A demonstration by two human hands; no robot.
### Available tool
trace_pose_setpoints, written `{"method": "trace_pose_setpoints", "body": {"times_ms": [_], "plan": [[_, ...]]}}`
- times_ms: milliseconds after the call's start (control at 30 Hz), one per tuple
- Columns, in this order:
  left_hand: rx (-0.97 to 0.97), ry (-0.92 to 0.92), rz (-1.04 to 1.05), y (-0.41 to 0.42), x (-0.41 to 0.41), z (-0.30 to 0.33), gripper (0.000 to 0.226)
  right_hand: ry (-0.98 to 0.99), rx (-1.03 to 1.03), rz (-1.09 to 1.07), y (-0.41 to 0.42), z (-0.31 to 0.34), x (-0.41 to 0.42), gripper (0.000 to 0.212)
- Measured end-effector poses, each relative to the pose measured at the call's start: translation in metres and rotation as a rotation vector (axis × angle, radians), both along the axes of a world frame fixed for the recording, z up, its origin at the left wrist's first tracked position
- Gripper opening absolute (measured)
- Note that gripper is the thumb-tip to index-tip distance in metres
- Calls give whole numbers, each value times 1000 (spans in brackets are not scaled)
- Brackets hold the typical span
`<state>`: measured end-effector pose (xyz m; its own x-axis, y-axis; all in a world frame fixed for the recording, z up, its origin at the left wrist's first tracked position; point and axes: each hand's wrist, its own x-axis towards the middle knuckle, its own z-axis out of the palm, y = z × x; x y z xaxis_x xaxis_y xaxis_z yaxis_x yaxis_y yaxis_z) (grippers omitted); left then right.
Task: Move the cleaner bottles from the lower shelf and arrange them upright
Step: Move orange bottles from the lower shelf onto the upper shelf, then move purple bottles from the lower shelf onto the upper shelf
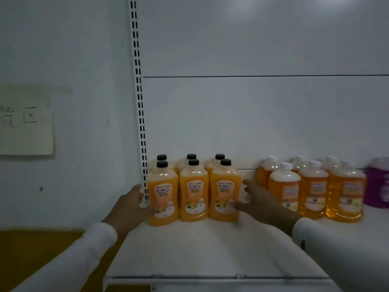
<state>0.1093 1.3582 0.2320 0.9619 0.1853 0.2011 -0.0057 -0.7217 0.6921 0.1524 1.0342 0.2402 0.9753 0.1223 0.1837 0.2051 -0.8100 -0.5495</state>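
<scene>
Several orange cleaner bottles with black caps stand upright in two rows at the back left of a white shelf. My left hand touches the left side of the front left bottle with its fingers fairly straight. My right hand lies against the right side of the front right bottle, fingers extended. The group sits between both hands.
To the right stand several amber bottles with white caps and a blurred purple bottle at the edge. A slotted upright rail runs up beside the bottles. A paper sign hangs on the left wall.
</scene>
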Motion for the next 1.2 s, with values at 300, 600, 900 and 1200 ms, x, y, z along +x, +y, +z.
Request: {"method": "trace_pose_setpoints", "body": {"times_ms": [300, 600, 900, 1200], "plan": [[323, 5, -211, -104, -63, 4, 62, -86, -160, 48, -61, 14, -71, 66], [331, -189, -601, -354, -109, -38, 58, -32, -165, -206, -264, -2, -183, 68], [227, -70, -831, -529, -139, -112, 53, 111, -92, -482, -423, -66, -275, 63], [159, 106, -849, -600, -91, -204, 39, 260, -48, -437, -493, -157, -240, 51]]}}
